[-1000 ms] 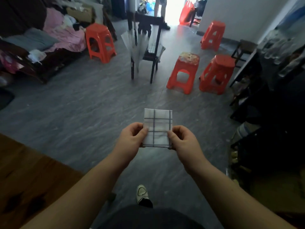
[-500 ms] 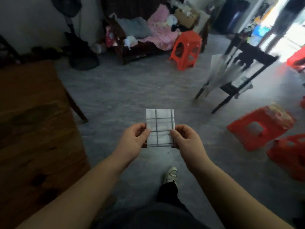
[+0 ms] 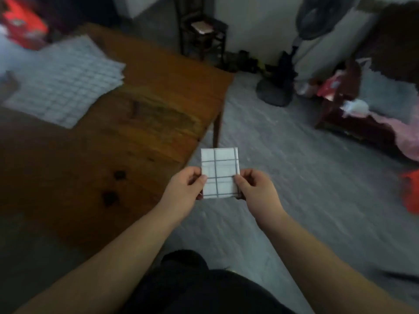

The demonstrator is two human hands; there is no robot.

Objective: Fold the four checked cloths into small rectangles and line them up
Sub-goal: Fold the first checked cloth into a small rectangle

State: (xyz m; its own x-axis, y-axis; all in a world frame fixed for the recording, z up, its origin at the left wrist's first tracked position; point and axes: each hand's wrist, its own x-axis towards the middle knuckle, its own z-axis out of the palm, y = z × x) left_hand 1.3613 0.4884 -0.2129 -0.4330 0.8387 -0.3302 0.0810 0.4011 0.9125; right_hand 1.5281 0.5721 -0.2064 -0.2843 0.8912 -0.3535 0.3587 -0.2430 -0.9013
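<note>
— What are the grips doing?
— The left grip and the right grip are each pinching one side edge of the small folded checked cloth, holding it in the air.
— And around it?
— The counter is standing just beside it, carrying unfolded checked cloths stacked well apart, far left.

A home's living room. Beyond the wooden table stand a chair and floor fan; to its right, seemingly a clothes-heaped sofa.
</note>
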